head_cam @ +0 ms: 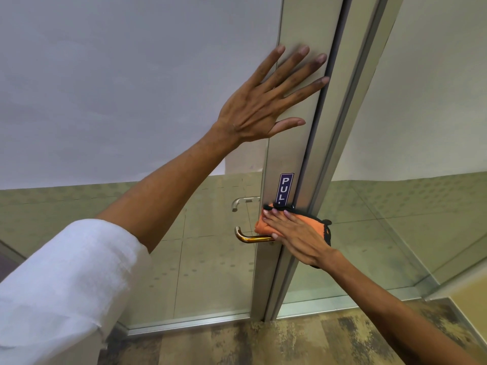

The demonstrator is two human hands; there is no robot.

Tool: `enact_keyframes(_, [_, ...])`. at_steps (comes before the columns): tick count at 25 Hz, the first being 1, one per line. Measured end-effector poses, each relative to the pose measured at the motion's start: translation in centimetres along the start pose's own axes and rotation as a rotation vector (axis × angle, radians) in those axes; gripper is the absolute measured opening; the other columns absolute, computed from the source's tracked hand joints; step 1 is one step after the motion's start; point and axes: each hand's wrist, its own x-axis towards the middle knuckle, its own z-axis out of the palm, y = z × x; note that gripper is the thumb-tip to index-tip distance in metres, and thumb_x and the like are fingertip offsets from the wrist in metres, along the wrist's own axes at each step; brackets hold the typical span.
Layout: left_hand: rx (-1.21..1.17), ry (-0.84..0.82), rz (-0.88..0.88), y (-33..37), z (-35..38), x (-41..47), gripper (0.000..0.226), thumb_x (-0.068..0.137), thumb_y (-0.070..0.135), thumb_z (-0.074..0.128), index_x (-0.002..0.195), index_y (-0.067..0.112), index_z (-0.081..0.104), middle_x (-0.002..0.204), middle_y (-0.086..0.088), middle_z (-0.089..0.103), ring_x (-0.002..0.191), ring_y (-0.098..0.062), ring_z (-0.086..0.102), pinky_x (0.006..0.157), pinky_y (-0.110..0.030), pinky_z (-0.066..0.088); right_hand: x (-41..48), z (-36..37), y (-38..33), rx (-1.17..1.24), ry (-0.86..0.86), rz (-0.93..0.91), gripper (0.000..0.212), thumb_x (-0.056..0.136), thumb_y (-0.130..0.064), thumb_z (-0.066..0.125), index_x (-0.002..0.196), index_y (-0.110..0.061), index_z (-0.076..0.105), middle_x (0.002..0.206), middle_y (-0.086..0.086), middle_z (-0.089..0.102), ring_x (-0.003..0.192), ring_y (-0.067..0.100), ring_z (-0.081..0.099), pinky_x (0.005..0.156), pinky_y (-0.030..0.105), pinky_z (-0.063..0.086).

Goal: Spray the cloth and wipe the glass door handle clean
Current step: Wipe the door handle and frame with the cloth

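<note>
An orange cloth (315,223) with a black edge lies pressed against the metal door frame (295,143) under my right hand (297,235), just below a blue PULL sticker (286,188). The cloth covers the near end of the door handle (250,238), whose curved metal bar sticks out to the left. A second handle end (241,201) shows behind the glass above it. My left hand (268,101) rests flat with fingers spread on the frame higher up. No spray bottle is in view.
The glass door (131,88) is frosted above and transparent below, with a tiled floor (205,272) seen through it. A second glass panel (421,127) stands to the right of the frame. Patterned carpet (290,343) lies at the door's foot.
</note>
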Motion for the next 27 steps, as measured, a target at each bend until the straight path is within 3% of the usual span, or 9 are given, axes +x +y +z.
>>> enact_keyframes(4, [-0.018, -0.010, -0.009, 0.0, -0.1, 0.0, 0.079, 0.102, 0.075, 0.005, 0.167, 0.029, 0.006, 0.174, -0.009, 0.008, 0.160, -0.033, 0.007, 0.126, -0.055, 0.002, -0.4, -0.8, 0.0, 0.106, 0.010, 0.016, 0.050, 0.107, -0.041, 0.022, 0.156, -0.029, 0.025, 0.161, -0.012, 0.020, 0.151, 0.001, 0.007, 0.124, 0.025, 0.001])
enact_keyframes(7, [-0.025, -0.009, -0.007, 0.0, -0.3, -0.1, 0.079, 0.102, 0.075, 0.006, 0.167, 0.030, 0.005, 0.174, -0.009, 0.008, 0.160, -0.033, 0.007, 0.125, -0.057, 0.002, -0.6, -0.1, -0.2, 0.212, 0.018, 0.147, 0.057, 0.102, -0.055, 0.018, 0.152, -0.033, 0.035, 0.160, -0.010, 0.031, 0.151, 0.011, 0.018, 0.125, 0.038, 0.013])
enact_keyframes(10, [-0.034, 0.002, -0.004, 0.0, -0.4, -0.1, 0.078, 0.103, 0.075, 0.009, 0.166, 0.030, 0.005, 0.174, -0.008, 0.008, 0.159, -0.034, 0.008, 0.125, -0.059, 0.004, -0.3, 1.4, -1.1, 0.372, 0.137, 0.244, 0.058, 0.100, -0.060, 0.018, 0.144, -0.034, 0.047, 0.154, -0.007, 0.044, 0.147, 0.014, 0.029, 0.123, 0.044, 0.021])
enact_keyframes(14, [-0.036, 0.017, -0.005, -0.1, -0.1, -0.1, 0.078, 0.103, 0.075, 0.011, 0.166, 0.030, 0.004, 0.174, -0.008, 0.009, 0.159, -0.034, 0.009, 0.124, -0.060, 0.006, 0.6, 3.6, -5.3, 0.770, 0.347, 0.517, 0.056, 0.098, -0.050, 0.032, 0.144, -0.023, 0.049, 0.154, 0.000, 0.045, 0.149, 0.019, 0.023, 0.123, 0.046, 0.013])
enact_keyframes(16, [-0.041, 0.024, -0.004, -0.1, -0.1, -0.1, 0.078, 0.103, 0.075, 0.011, 0.166, 0.030, 0.004, 0.174, -0.008, 0.008, 0.159, -0.034, 0.009, 0.124, -0.061, 0.006, 1.2, 4.4, -7.5, 0.851, 0.455, 0.606, 0.062, 0.096, -0.060, 0.029, 0.144, -0.025, 0.049, 0.155, -0.001, 0.043, 0.148, 0.014, 0.017, 0.119, 0.043, 0.008])
enact_keyframes(18, [-0.042, 0.028, 0.000, -0.2, -0.1, -0.1, 0.078, 0.103, 0.074, 0.012, 0.166, 0.030, 0.004, 0.174, -0.008, 0.009, 0.159, -0.034, 0.009, 0.124, -0.061, 0.006, 1.7, 5.1, -9.1, 0.836, 0.528, 0.631, 0.076, 0.090, -0.075, 0.019, 0.145, -0.031, 0.047, 0.158, -0.005, 0.038, 0.145, 0.007, 0.012, 0.117, 0.038, 0.003])
enact_keyframes(20, [-0.041, 0.032, 0.003, -0.2, 0.1, -0.2, 0.077, 0.103, 0.074, 0.012, 0.166, 0.030, 0.004, 0.174, -0.009, 0.009, 0.159, -0.034, 0.010, 0.124, -0.062, 0.007, 2.5, 5.1, -10.8, 0.800, 0.533, 0.592, 0.080, 0.090, -0.077, 0.013, 0.148, -0.030, 0.043, 0.159, -0.007, 0.033, 0.148, 0.004, 0.010, 0.120, 0.035, 0.001])
enact_keyframes(24, [-0.046, 0.037, 0.003, -0.3, 0.0, -0.3, 0.077, 0.103, 0.074, 0.011, 0.166, 0.030, 0.005, 0.173, -0.009, 0.010, 0.159, -0.034, 0.010, 0.124, -0.061, 0.008, 5.1, 5.0, -14.3, 0.587, 0.459, 0.440, 0.052, 0.105, -0.042, 0.027, 0.151, -0.020, 0.038, 0.159, -0.004, 0.033, 0.151, 0.005, 0.014, 0.126, 0.038, 0.007])
enact_keyframes(27, [-0.036, 0.042, 0.011, -0.3, 0.0, -0.3, 0.077, 0.103, 0.074, 0.012, 0.166, 0.030, 0.006, 0.173, -0.009, 0.011, 0.159, -0.033, 0.011, 0.124, -0.061, 0.008, 5.2, 4.6, -13.2, 0.314, 0.357, 0.322, 0.047, 0.105, -0.038, 0.035, 0.148, -0.024, 0.043, 0.160, -0.004, 0.035, 0.152, 0.013, 0.018, 0.119, 0.043, 0.026])
